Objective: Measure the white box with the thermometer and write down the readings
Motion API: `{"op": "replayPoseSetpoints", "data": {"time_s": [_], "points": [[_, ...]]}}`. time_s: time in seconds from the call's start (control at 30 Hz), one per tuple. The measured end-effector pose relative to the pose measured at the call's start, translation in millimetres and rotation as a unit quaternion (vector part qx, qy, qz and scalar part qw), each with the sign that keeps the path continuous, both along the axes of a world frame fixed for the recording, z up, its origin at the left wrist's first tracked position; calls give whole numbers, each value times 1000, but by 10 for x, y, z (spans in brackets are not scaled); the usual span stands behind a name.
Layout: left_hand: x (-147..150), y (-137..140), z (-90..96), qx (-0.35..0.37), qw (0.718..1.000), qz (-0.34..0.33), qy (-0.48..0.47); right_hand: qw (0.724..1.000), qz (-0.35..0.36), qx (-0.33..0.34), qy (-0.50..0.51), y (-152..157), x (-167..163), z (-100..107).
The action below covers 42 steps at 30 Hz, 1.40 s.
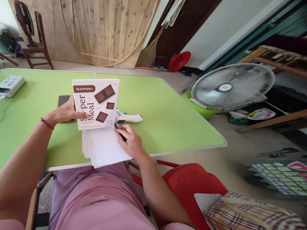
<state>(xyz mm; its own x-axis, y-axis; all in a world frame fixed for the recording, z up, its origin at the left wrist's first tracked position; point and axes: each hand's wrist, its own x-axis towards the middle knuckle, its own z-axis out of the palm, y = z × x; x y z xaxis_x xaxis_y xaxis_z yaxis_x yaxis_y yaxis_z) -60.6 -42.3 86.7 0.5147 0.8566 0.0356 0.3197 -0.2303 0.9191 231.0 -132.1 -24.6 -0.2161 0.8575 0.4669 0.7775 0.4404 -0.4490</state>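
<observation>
My left hand (69, 111) grips a white box (105, 105) by its left side, thumb across the front. Brown chocolate pieces and the words "NutriMotion" and "Meal" are printed on the box, which stands upright over the far end of a stack of paper (107, 148). The top sheet looks blank, while the sheets peeking out at the left bear writing. In my right hand (130, 140) is a black pen (122, 137), and the hand rests on the paper's right side. Behind the box lies a white and blue handheld device (130, 118), partly hidden. A phone (63, 100) lies behind my left hand.
The green table (163, 127) has a white device with a cable (11, 85) at its far left. Right of the table stand a large fan (232, 86) and a red chair (192, 182) with a plaid cloth or bag (247, 210) on it.
</observation>
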Motion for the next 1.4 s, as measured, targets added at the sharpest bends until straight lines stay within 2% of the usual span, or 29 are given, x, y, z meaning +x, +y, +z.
{"op": "replayPoseSetpoints", "data": {"time_s": [0.13,0.2,0.3,0.4,0.5,0.6,0.67,0.7,0.73,0.83,0.93,1.03,1.17,1.27,1.4], "points": [[-2,21,-55,-22,999,-30,0,998,13,-12,57,31,118,45],[-9,34,-79,-20,999,-34,7,998,-18,9,54,120,225,90],[-25,51,-105,-9,999,-34,5,995,-78,29,-53,352,365,169],[-40,65,-117,-9,999,-39,4,983,-56,-34,-169,596,426,235],[-49,79,-125,-16,999,-50,2,973,-41,-99,-205,715,432,282],[-54,96,-142,-8,998,-62,-20,984,-114,-98,-97,630,402,329],[-56,111,-158,-6,997,-71,-27,981,-171,-72,61,458,330,379],[-58,118,-165,-9,997,-74,-25,970,-178,-67,150,346,267,411],[-59,125,-172,-15,997,-74,-21,956,-160,-70,235,225,183,446],[-59,136,-171,-34,998,-60,-11,898,15,-160,410,-114,-175,532],[-43,129,-133,-40,998,-56,-3,859,74,-245,444,-282,-548,521],[-20,119,-88,-33,997,-73,-6,842,54,-270,464,-265,-749,419],[-16,129,-89,-31,998,-51,9,821,29,-282,495,-184,-763,311],[-27,143,-126,-37,999,-33,11,815,30,-294,499,-175,-744,310],[-29,141,-167,-19,999,-43,-13,812,22,-298,502,-196,-759,336]]}}
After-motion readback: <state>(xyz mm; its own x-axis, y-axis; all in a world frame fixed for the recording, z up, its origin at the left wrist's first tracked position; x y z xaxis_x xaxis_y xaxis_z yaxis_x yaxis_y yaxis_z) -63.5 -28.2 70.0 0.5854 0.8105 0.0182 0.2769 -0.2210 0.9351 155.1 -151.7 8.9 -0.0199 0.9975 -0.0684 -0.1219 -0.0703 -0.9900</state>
